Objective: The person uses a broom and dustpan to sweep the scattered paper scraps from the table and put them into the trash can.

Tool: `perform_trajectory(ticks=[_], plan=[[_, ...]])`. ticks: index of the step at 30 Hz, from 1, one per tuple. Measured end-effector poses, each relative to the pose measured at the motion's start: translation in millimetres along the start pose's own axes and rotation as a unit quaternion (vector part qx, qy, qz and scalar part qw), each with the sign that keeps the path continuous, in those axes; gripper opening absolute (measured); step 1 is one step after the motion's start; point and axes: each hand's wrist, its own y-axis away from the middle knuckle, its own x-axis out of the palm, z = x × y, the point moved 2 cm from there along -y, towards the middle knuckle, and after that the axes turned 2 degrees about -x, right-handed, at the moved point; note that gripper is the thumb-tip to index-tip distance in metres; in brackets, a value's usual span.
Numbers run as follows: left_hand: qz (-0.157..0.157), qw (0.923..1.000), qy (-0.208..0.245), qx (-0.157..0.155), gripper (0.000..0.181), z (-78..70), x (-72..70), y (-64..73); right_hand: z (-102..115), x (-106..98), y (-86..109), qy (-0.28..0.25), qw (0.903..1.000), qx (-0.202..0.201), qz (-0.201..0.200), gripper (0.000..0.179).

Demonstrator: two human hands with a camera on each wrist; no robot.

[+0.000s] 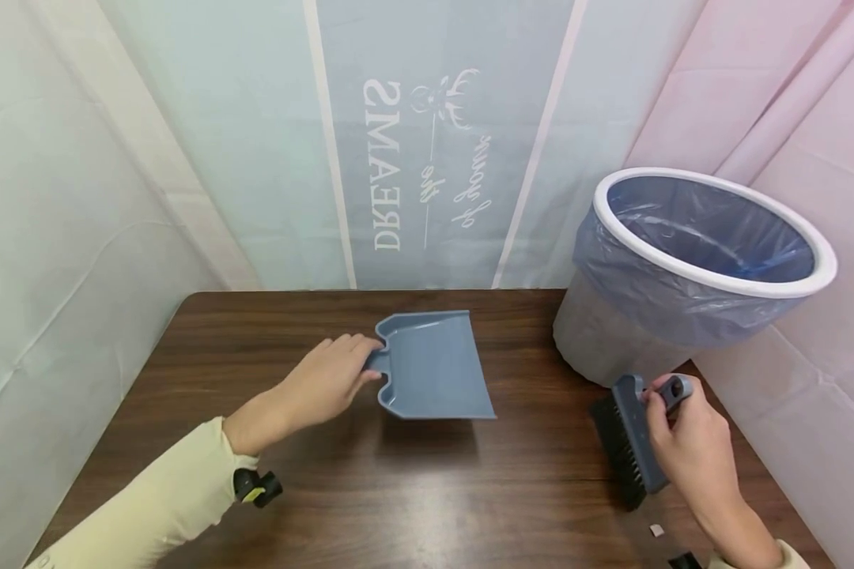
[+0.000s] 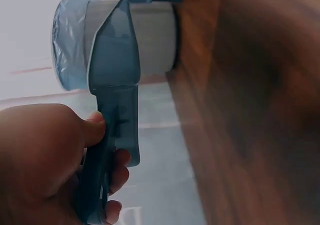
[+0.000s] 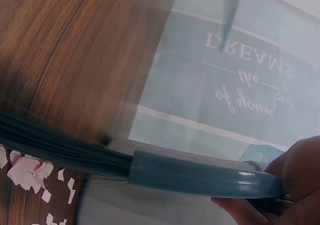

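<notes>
My left hand (image 1: 327,375) grips the short handle of a blue-grey dustpan (image 1: 437,367). The dustpan is held above the table with its wide edge to the right and a shadow beneath it. In the left wrist view the thumb and fingers wrap round the handle (image 2: 97,175). At the right, my right hand (image 1: 700,446) holds a matching hand brush (image 1: 640,435) by its handle, dark bristles facing left. A small pale scrap (image 1: 656,530) lies just below the brush. White and pinkish scraps (image 3: 31,172) show beside the bristles in the right wrist view.
A grey waste bin (image 1: 605,340) with a white rim and a bluish liner bag (image 1: 612,273) stands at the table's right back. The brown wooden table (image 1: 427,506) meets a printed cloth backdrop (image 1: 427,269) at its far edge. Pale sheets hang on both sides.
</notes>
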Motion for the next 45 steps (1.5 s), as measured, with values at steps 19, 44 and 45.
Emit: perform_trajectory(ticks=[19, 44, 45], plan=[[0.030, 0.9976, 0.042, -0.047, 0.035, -7.5, 49.7, 71.2, 3, -1, 1.5, -0.004, 0.9999, 0.001, 0.010, 0.022], [0.057, 0.9956, 0.053, -0.052, 0.036, -7.4, 72.3, 81.4, 3, -5, -0.5, -0.019, 0.9993, 0.030, -0.013, 0.023], [0.055, 0.9960, 0.048, -0.051, 0.036, -7.3, 72.3, 81.3, 3, -7, -1.4, -0.020, 0.9991, 0.033, -0.018, 0.023]])
